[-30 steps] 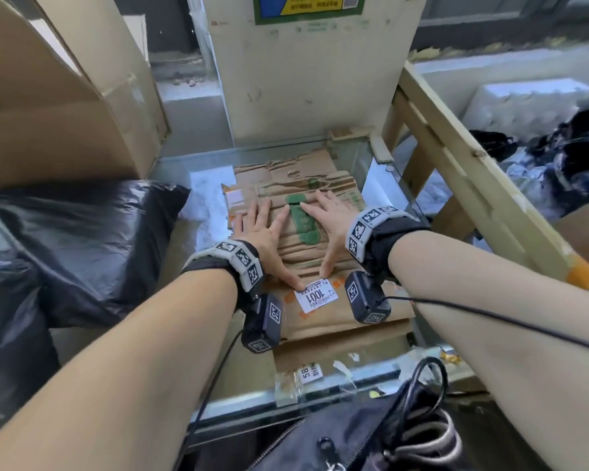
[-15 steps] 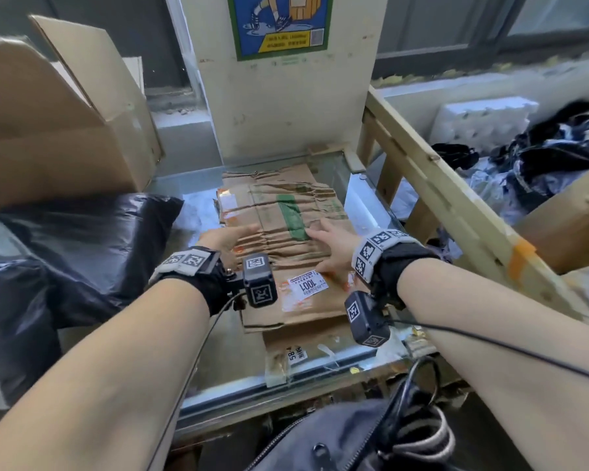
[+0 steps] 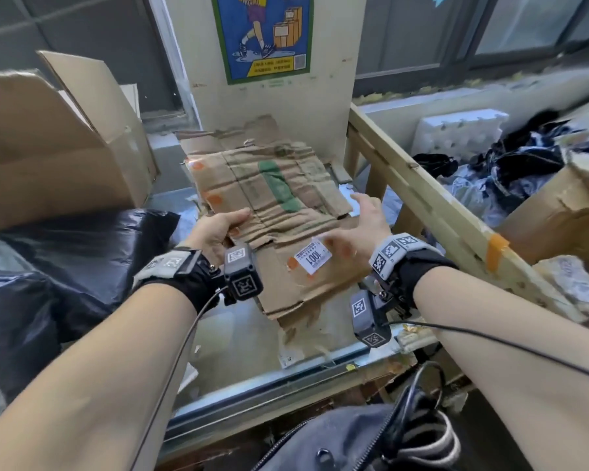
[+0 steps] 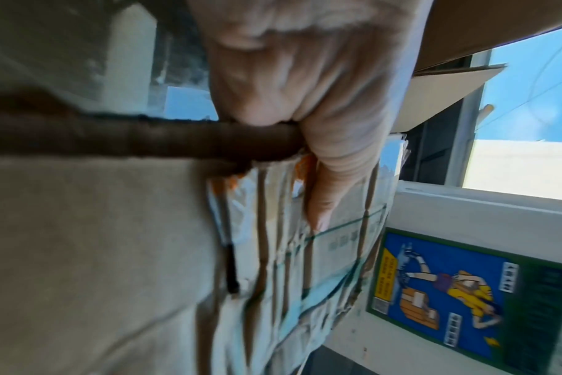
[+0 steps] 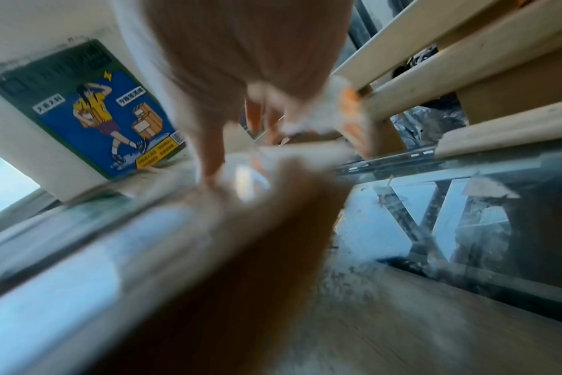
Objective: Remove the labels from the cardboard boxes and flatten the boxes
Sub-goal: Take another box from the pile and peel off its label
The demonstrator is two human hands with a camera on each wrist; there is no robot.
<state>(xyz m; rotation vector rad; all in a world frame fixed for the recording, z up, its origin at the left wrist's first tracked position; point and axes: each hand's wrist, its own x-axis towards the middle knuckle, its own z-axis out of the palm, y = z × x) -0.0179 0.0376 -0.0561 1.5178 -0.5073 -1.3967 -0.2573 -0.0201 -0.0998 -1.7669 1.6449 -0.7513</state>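
Left hand (image 3: 215,229) pinches flattened cardboard (image 3: 272,212); right hand (image 3: 364,226) fingers unreadable (motion blur).

In front of you the glass tabletop (image 3: 238,338) with its metal front rail carries a worn flattened cardboard piece (image 3: 306,334) at 6 o'clock. Small scraps (image 3: 349,367) lie along the rail, with more flattened cardboard toward 12 o'clock.

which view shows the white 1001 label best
The head view: the white 1001 label sits in plain sight on the flattened cardboard box, its digits readable. The left wrist view shows only creased cardboard and the thumb; the right wrist view is too blurred to show it.
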